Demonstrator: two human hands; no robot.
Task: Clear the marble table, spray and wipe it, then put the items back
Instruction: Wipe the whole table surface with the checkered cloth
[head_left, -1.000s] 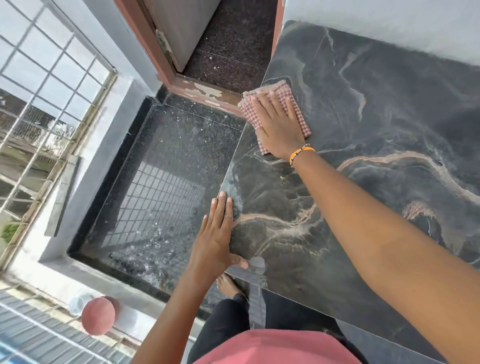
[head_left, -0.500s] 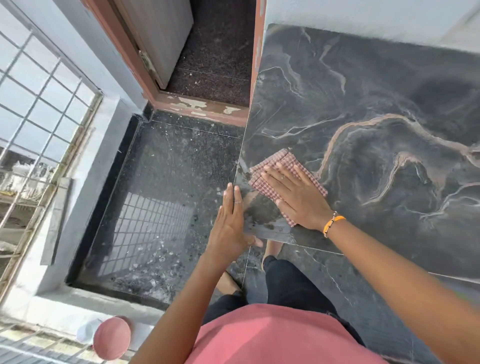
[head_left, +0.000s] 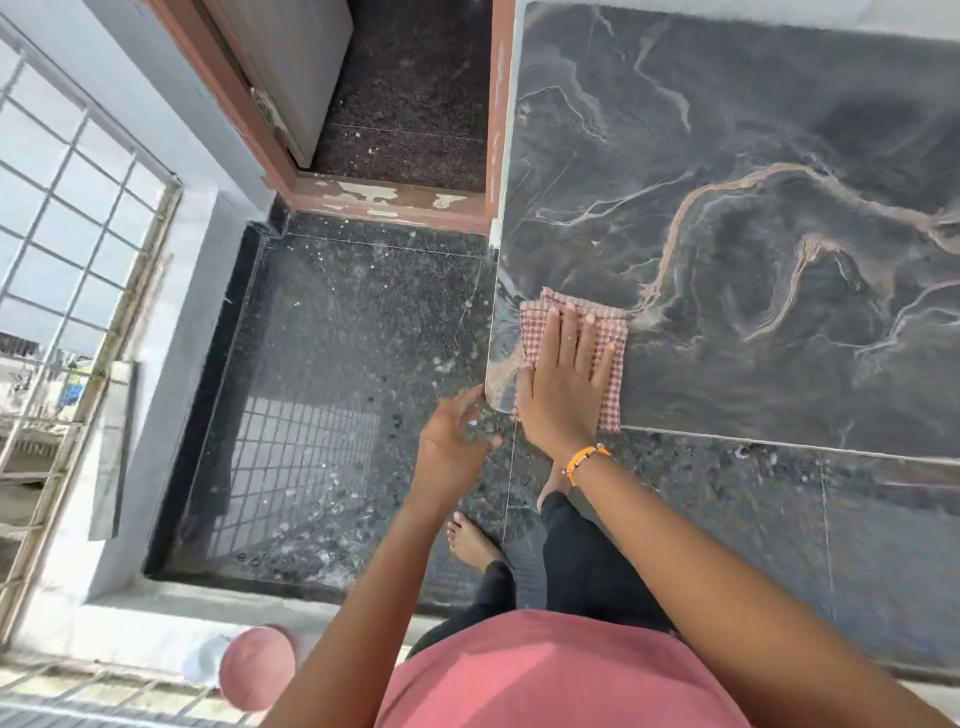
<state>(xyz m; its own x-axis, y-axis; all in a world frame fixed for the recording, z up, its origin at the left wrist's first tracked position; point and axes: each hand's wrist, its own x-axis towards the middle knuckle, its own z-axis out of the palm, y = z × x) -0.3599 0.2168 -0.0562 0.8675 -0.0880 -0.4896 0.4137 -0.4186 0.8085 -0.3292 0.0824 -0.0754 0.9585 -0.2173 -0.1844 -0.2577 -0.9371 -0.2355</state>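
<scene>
The dark marble table (head_left: 753, 156) with tan veins fills the upper right. A red-and-white checked cloth (head_left: 610, 343) lies at its near left corner, partly over the front edge. My right hand (head_left: 563, 384), with an orange band at the wrist, presses flat on the cloth with straight fingers. My left hand (head_left: 452, 441) hovers just off the table's corner, fingers loosely spread and blurred, holding nothing. Nothing else stands on the visible marble.
Speckled black floor (head_left: 337, 415) lies left of and below the table, with my bare feet (head_left: 470, 540) on it. A doorway with a worn brown threshold (head_left: 384, 200) is behind. A window grille (head_left: 62, 249) runs along the left. A pink round object (head_left: 257, 667) sits at the bottom left.
My right hand has dragged the cloth along the left edge to the near corner. My left hand has come off the table edge and now hangs beside the corner.
</scene>
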